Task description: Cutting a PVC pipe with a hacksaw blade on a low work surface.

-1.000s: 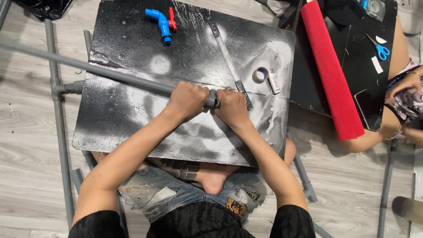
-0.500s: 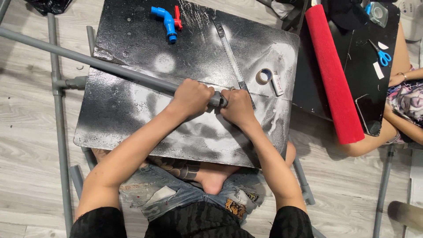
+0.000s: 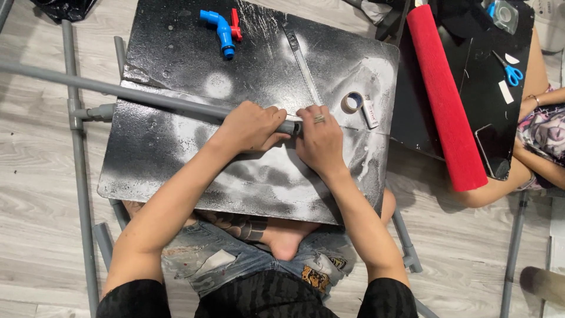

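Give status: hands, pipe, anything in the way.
Left hand wrapped around the grey pipe. Right hand closed on the pipe's end. Pipe lies across the black board. Tape roll and small white tube close beside the right hand.

A person sits cross-legged on a pale wood-plank floor with a black, paint-dusted flat board serving as a worktop over the lap. The left hand is wrapped around a long grey plastic pipe lying across the board, and the right hand closes on the pipe's end just beside it. A blue plastic tap with a red handle lies at the far edge, a small roll of tape near the right hand. A red paper roll lies alongside.
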